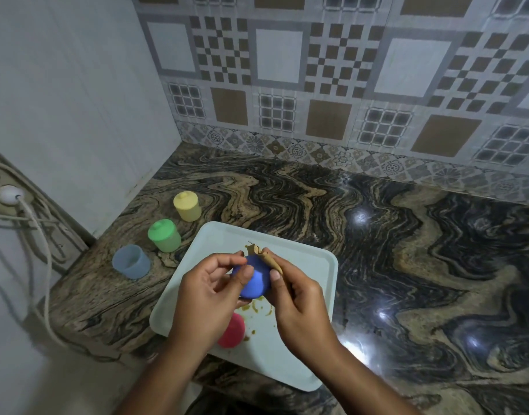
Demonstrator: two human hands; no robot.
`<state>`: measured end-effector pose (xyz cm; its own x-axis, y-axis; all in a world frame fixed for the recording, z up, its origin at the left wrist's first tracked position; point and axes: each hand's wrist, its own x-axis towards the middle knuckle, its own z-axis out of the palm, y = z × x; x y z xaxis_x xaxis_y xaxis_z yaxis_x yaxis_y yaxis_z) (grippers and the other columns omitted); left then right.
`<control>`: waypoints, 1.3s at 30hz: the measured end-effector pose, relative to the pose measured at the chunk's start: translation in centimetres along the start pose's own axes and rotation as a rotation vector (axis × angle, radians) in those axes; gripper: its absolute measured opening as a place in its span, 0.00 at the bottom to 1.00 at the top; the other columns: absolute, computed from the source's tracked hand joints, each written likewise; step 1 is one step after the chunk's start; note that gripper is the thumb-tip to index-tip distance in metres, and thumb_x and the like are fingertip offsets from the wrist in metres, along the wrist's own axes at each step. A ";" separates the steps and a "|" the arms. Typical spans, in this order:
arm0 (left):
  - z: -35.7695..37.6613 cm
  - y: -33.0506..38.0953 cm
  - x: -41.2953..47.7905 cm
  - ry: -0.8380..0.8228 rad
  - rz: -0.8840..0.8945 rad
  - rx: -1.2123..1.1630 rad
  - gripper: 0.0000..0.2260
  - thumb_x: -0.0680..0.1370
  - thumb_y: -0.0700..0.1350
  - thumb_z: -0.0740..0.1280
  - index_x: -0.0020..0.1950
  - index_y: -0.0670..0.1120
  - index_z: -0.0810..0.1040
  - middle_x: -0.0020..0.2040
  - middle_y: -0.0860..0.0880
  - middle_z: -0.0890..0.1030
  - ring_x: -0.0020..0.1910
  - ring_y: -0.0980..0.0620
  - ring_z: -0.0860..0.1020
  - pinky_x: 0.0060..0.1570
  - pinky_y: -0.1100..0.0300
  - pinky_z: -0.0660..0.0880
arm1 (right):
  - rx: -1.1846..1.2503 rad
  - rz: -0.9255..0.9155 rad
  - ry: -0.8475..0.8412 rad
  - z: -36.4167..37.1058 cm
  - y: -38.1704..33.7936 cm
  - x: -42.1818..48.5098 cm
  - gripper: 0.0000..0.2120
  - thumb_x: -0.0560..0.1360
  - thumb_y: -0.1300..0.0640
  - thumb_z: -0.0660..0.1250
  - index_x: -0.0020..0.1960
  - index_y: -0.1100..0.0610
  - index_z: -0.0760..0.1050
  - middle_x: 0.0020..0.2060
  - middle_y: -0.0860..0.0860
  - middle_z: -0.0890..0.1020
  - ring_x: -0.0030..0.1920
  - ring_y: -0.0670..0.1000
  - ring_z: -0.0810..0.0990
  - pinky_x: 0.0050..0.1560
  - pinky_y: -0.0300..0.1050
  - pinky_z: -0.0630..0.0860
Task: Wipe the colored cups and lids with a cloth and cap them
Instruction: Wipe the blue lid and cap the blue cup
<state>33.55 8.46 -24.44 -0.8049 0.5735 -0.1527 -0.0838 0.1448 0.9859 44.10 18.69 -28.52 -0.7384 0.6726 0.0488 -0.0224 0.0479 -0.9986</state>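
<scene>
1. Pinching the blue lid [255, 280] between the thumb and curled fingertips of the left hand [206, 292], up in the air over the tray [311, 265].
2. Clamping a stained tan cloth [269, 259] between the thumb and fingers of the right hand [299, 298], pressed to the lid's far edge.
3. By the look of it, mid-wipe on this lid, with capping not yet done.
4. Under the hands, brownish smears [254, 307] on the tray and a red piece [234, 330] half hidden by the left wrist. Cannot tell whether cup or lid.
5. Off to the left on the marbled countertop [407, 265], an open pale-blue cup [131, 262], well apart from the lid. Beyond it, a green cup [164, 236] and a yellow cup [187, 206], both already lidded.
6. Next, probably: rub round the rim, carry the lid left, seat it level on the open cup and press. Calls for keeping the dirty cloth off the cleaned surface.
</scene>
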 end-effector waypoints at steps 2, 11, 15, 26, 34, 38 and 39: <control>-0.6 -0.5 0.2 0.028 0.015 0.026 0.08 0.68 0.49 0.75 0.45 0.48 0.84 0.51 0.52 0.87 0.54 0.52 0.85 0.43 0.47 0.84 | 0.001 0.011 0.005 0.5 0.0 0.5 0.18 0.81 0.46 0.60 0.69 0.44 0.78 0.67 0.43 0.81 0.70 0.45 0.77 0.69 0.56 0.76; -4.0 -1.5 -0.1 0.087 0.068 0.007 0.09 0.74 0.39 0.75 0.45 0.54 0.85 0.62 0.51 0.83 0.52 0.53 0.86 0.47 0.50 0.84 | -0.012 -0.034 -0.089 3.7 -0.2 2.1 0.16 0.83 0.54 0.60 0.67 0.44 0.78 0.65 0.44 0.82 0.69 0.45 0.78 0.69 0.57 0.76; -7.4 -2.2 1.3 0.239 0.136 0.035 0.09 0.75 0.39 0.74 0.45 0.54 0.84 0.59 0.57 0.83 0.59 0.57 0.83 0.54 0.50 0.82 | -0.219 -0.291 -0.149 7.0 -0.6 3.8 0.20 0.83 0.59 0.60 0.69 0.40 0.74 0.70 0.40 0.76 0.73 0.44 0.74 0.72 0.47 0.73; -17.8 -4.9 6.1 0.588 0.224 0.395 0.04 0.77 0.40 0.73 0.49 0.47 0.81 0.48 0.55 0.82 0.52 0.57 0.80 0.52 0.65 0.73 | -0.600 -0.598 -0.452 15.9 2.1 9.5 0.24 0.78 0.70 0.58 0.74 0.65 0.70 0.76 0.61 0.70 0.75 0.60 0.71 0.71 0.48 0.72; -20.7 -7.9 8.6 0.551 0.130 0.466 0.04 0.77 0.42 0.73 0.49 0.48 0.81 0.45 0.53 0.81 0.48 0.51 0.81 0.46 0.60 0.71 | -0.658 -0.458 -0.414 18.4 3.7 9.6 0.22 0.79 0.65 0.58 0.72 0.63 0.73 0.73 0.62 0.74 0.71 0.61 0.76 0.69 0.41 0.70; -21.1 -8.4 10.3 0.515 0.128 0.476 0.03 0.77 0.42 0.73 0.49 0.48 0.81 0.44 0.51 0.81 0.46 0.45 0.81 0.44 0.57 0.72 | -0.649 -0.396 -0.397 19.0 3.9 9.2 0.22 0.81 0.68 0.59 0.73 0.61 0.73 0.74 0.59 0.72 0.73 0.59 0.73 0.69 0.32 0.63; -21.1 -8.3 10.7 0.508 0.115 0.492 0.03 0.77 0.42 0.73 0.49 0.48 0.81 0.45 0.50 0.82 0.47 0.44 0.81 0.45 0.56 0.73 | -0.645 -0.383 -0.390 19.1 3.9 9.1 0.22 0.81 0.69 0.59 0.74 0.60 0.73 0.75 0.58 0.72 0.74 0.57 0.73 0.69 0.32 0.63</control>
<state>13.26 -3.61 -32.83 -0.9767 0.1782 0.1192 0.1965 0.5211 0.8306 24.40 10.92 -32.34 -0.9407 0.2265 0.2525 -0.0168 0.7124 -0.7016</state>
